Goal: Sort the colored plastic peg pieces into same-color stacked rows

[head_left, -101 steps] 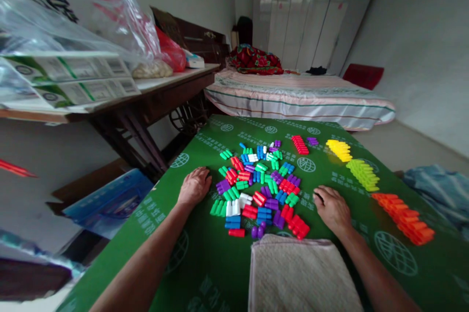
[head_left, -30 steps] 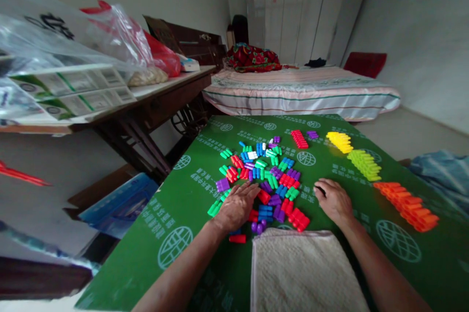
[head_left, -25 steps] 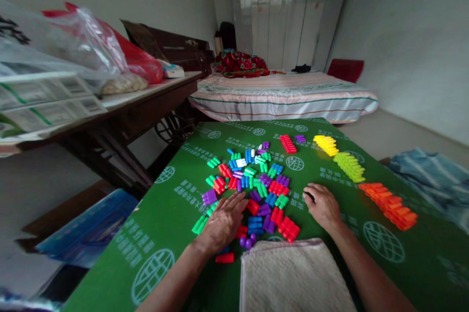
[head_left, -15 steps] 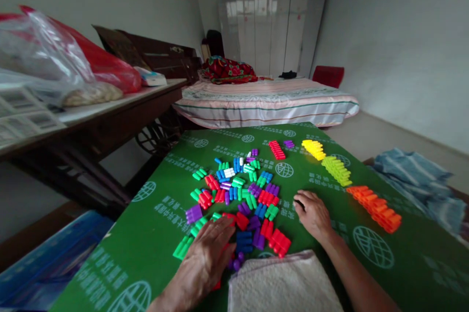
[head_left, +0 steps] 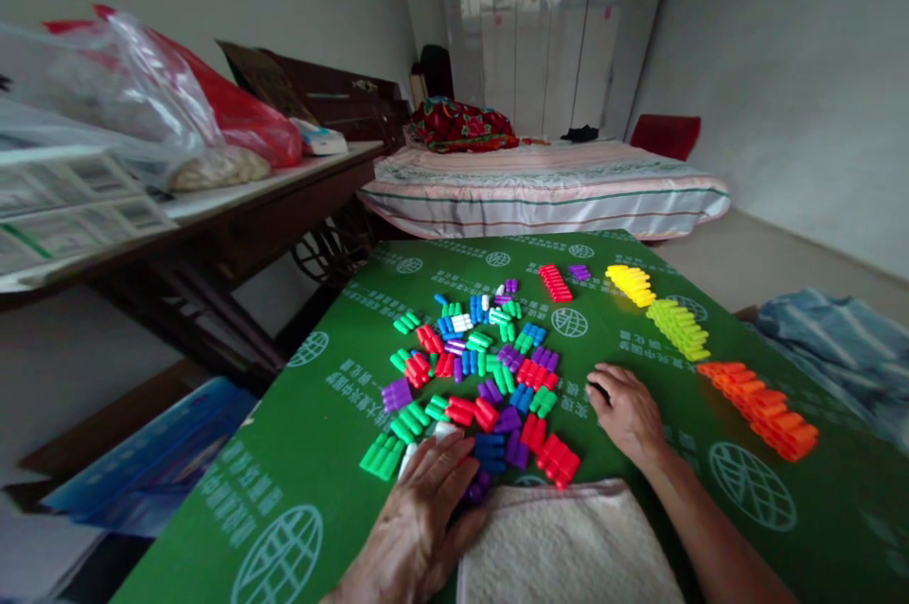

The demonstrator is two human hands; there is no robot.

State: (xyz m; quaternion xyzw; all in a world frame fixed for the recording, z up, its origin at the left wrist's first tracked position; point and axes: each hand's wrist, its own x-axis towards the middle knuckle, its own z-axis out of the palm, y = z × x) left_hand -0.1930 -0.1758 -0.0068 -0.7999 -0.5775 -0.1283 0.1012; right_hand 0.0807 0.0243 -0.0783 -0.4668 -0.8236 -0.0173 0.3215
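Note:
My left hand (head_left: 435, 505) lies palm down at the near edge of a spread of coloured plastic building pieces, fingers stretched out and partly covering some. White pieces (head_left: 408, 460) show beside its fingers. A dark blue piece (head_left: 490, 453) is right of its fingertips, and purple round knobs (head_left: 477, 488) show by the thumb. Green pieces (head_left: 383, 455) lie to its left, red ones (head_left: 460, 411) just beyond. Whether it grips anything beneath is hidden. My right hand (head_left: 629, 410) rests on the table right of the spread, fingers loosely bent, thumb apart, holding nothing visible.
On the green table (head_left: 341, 424), joined rows of red (head_left: 555, 283), yellow (head_left: 631, 285), lime (head_left: 678, 329) and orange pieces (head_left: 759, 407) line the right. A beige cloth (head_left: 568, 542) lies nearest me. A side table with plastic bags (head_left: 170, 102) stands left, a bed (head_left: 546, 187) beyond.
My left hand has drawn back slightly toward me, uncovering red pieces and white ones by its fingers. My right hand stays put on the table. The view has shifted left.

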